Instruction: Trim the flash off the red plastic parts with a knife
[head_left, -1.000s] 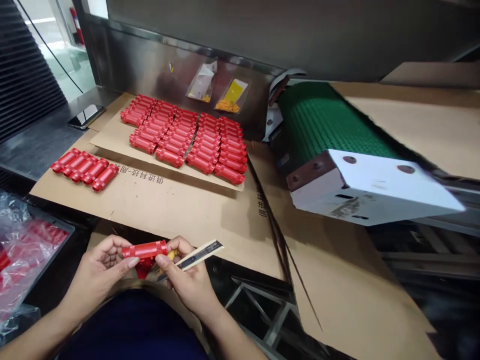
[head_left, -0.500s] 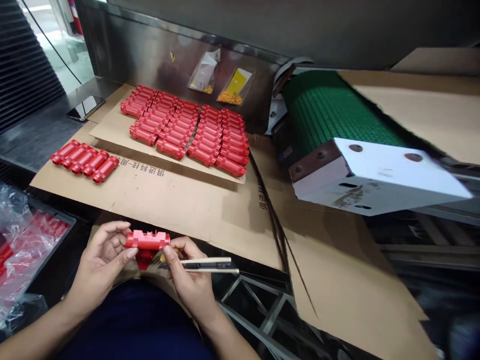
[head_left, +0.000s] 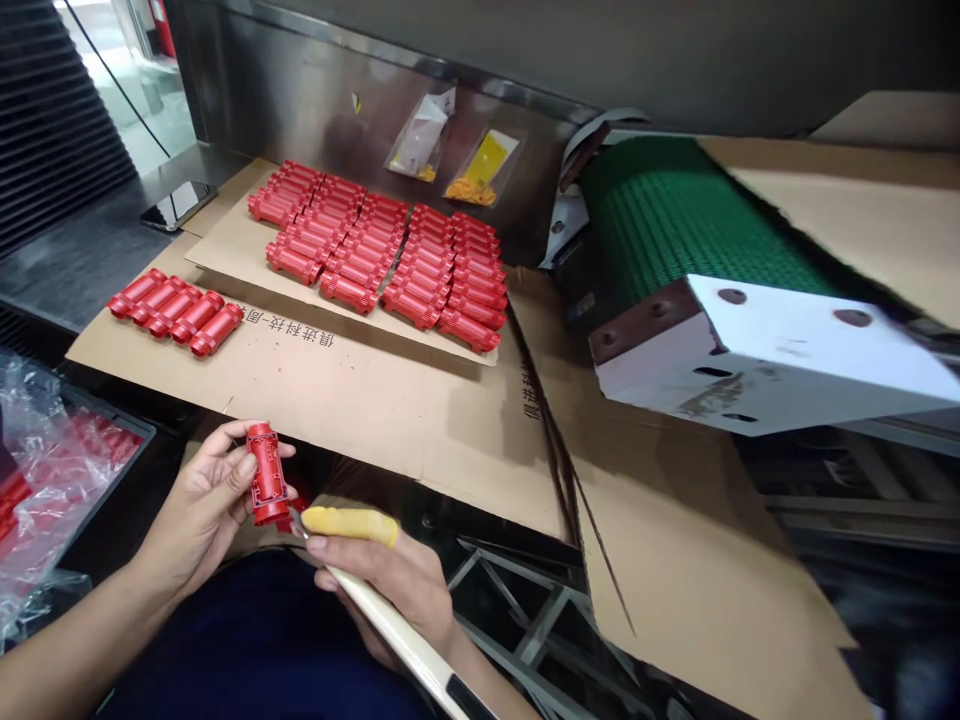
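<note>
My left hand point(head_left: 214, 490) is closed round a red plastic tube-shaped part point(head_left: 265, 465), held nearly upright with its open, hollow side showing. My right hand point(head_left: 390, 575) grips a utility knife point(head_left: 401, 630) with a pale handle. A yellow finger cot point(head_left: 351, 524) covers that hand's index finger. The blade tip lies close to the lower end of the red part; whether it touches, I cannot tell. Behind and below the held part shows another bit of red, mostly hidden.
Rows of red parts point(head_left: 349, 293) lie on a cardboard sheet point(head_left: 225, 268); several more red parts point(head_left: 176, 312) lie at the left. A phone point(head_left: 178, 205), bags of yellow finger cots point(head_left: 484, 175), a green conveyor belt point(head_left: 675, 220) and a bin point(head_left: 112, 480) with plastic film surround the bench.
The red part has turned from level to nearly upright, now in the left hand alone. My right hand has let go of it and swung the knife's blade end towards it.
</note>
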